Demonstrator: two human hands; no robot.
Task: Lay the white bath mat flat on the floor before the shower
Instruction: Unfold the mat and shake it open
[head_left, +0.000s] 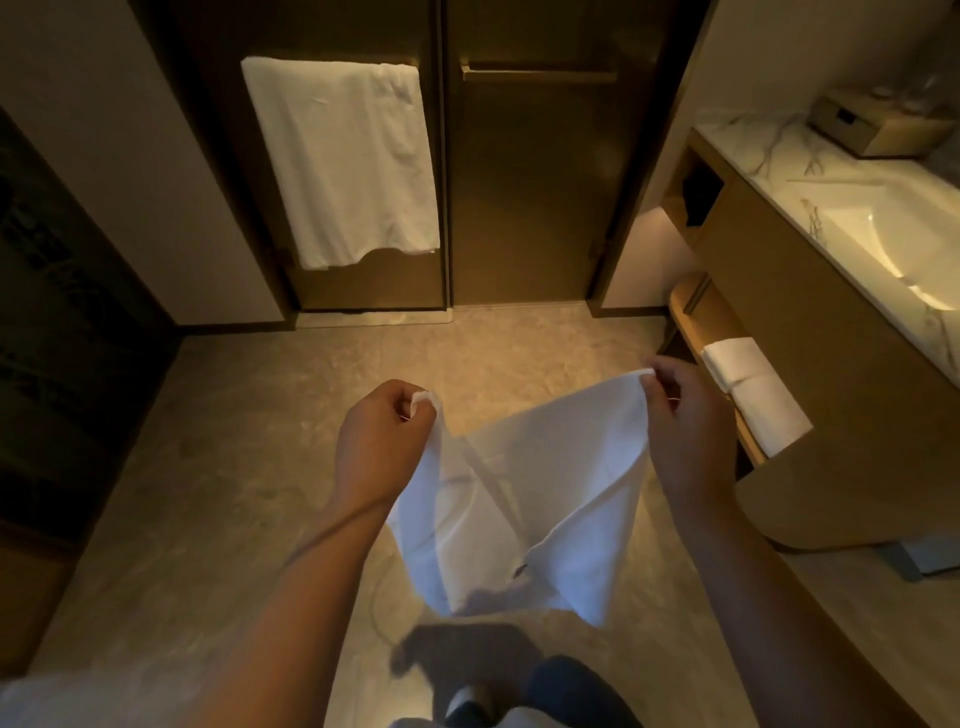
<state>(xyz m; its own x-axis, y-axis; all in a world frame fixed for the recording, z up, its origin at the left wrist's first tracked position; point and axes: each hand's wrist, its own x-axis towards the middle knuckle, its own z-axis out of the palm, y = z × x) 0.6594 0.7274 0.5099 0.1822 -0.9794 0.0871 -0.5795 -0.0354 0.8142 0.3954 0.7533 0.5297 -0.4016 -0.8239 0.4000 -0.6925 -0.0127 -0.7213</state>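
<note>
- While a folded towel (753, 392) lies on the vanity's open shelf (685, 312), the mat (524, 499) hangs creased above the floor (249, 467).
- Left hand (384, 441) and right hand (680, 415) each pinch a top corner.

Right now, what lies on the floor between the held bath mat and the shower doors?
Nothing: in the head view, the floor between the bath mat and the shower doors is bare tile.

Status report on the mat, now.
Left hand and right hand each pinch a top corner. White bath mat hangs creased in the air, not yet down. Floor before the doors bare.
</note>
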